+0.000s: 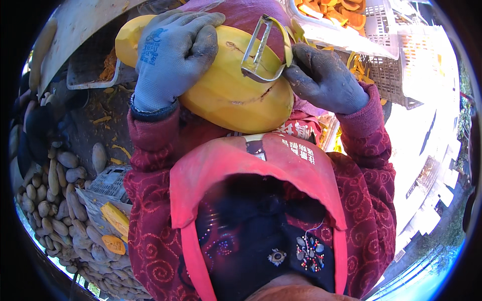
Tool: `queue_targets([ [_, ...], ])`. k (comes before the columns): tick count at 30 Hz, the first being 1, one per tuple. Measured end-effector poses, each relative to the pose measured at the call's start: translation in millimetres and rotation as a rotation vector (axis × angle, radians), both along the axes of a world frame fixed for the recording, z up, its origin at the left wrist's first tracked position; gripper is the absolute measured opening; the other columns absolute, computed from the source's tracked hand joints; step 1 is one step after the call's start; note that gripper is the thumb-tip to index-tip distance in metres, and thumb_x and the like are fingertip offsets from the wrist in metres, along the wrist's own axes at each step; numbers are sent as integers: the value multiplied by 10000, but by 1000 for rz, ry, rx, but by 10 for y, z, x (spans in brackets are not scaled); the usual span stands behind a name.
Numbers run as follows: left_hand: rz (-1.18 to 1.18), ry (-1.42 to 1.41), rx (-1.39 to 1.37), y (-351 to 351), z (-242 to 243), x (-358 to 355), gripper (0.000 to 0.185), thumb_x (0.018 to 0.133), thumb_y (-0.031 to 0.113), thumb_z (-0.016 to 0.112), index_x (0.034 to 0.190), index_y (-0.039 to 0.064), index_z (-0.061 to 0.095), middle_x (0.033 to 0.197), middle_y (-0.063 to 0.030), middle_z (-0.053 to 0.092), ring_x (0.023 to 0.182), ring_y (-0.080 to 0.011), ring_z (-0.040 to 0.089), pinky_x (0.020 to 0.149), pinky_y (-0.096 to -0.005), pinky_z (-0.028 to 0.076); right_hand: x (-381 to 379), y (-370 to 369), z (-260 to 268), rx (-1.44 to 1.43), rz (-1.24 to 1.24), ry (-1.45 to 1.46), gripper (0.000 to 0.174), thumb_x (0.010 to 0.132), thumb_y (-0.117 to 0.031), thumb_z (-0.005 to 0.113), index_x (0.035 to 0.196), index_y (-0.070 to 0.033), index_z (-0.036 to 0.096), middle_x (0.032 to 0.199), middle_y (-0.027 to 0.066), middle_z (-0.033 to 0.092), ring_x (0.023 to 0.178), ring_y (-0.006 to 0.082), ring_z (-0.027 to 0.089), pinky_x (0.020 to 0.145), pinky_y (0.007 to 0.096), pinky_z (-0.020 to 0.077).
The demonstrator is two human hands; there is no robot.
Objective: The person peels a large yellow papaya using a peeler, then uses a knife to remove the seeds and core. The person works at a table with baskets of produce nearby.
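A large peeled yellow squash (237, 94) lies across my lap, its narrow neck to the left and its bulb to the right. Brown cracks mark its smooth surface. My left hand (175, 56), in a grey-blue coated work glove, clasps it near the neck from above. A wide metal peeler (260, 52) is over the bulb, held by my gloved right hand (324, 77), whose fingers hide its handle. Strips of peel (298, 32) hang at the peeler's right side, near my fingertips. Whether the blade touches the flesh I cannot tell.
Cut orange squash pieces (335, 13) fill a white plastic crate at the upper right. Peelings (359, 67) lie below it. A white tub (94, 84) with orange scraps stands left. Many whole squashes (56, 203) are heaped at lower left, beside a grey crate (111, 184).
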State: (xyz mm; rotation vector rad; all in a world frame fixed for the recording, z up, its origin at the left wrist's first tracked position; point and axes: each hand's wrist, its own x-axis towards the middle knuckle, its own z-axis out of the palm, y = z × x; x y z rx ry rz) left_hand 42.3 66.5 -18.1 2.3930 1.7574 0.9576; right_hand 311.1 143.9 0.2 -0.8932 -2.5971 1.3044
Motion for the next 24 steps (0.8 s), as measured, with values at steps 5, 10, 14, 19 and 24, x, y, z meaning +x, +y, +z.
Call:
queue_targets([
  [5, -4, 28, -35, -58, 68, -23, 279, 892, 155, 522, 1055, 18, 702, 1062, -142, 705, 1000, -321, 647, 942, -397, 459, -91, -4, 14, 53, 44, -85, 258, 889, -289, 601, 857, -37, 553, 675, 178, 554, 640, 376, 591, 603, 437, 458],
  [10, -6, 84, -37, -84, 127, 20, 278, 877, 150, 528, 1052, 23, 702, 1062, -139, 705, 1015, -323, 647, 964, -406, 452, 58, -307, -39, -51, -102, -92, 229, 891, -268, 602, 874, -40, 575, 691, 173, 570, 628, 369, 591, 593, 431, 461],
  [14, -20, 82, -33, -52, 98, -7, 279, 882, 149, 523, 1059, 27, 701, 1070, -137, 704, 1027, -324, 644, 971, -406, 446, 393, -517, -161, -199, -235, -252, 169, 873, -201, 587, 885, -33, 586, 633, 170, 553, 561, 292, 578, 568, 398, 452],
  [19, 6, 32, -35, -132, 90, -34, 293, 894, 152, 506, 1079, 23, 693, 1096, -140, 698, 1056, -331, 632, 989, -414, 433, 875, -862, -397, -399, -440, -45, 148, 885, -134, 529, 895, 0, 592, 681, 77, 582, 596, 145, 535, 575, 314, 441],
  [24, -22, 6, 22, -122, -32, -56, 323, 915, 170, 480, 1110, 8, 679, 1135, -145, 687, 1084, -345, 624, 1021, -435, 406, 577, -472, -117, -452, -413, 73, 173, 935, -144, 513, 958, 5, 599, 712, -5, 527, 638, 54, 450, 579, 235, 405],
])
